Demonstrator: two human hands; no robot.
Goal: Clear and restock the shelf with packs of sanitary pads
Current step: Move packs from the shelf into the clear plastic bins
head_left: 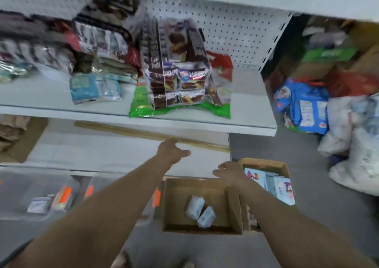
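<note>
While empty, left hand (172,152), right (229,173) slack.

Even, soft overhead light, faint shadows; motion blur smears everything, with wide-angle bending at the edges.

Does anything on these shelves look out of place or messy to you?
Yes. The green bag lies flat and crumpled under the clear bag of chocolate cakes, reaching the front edge of the shelf. In the cardboard box below, two small white packs lie tumbled at angles.
</note>
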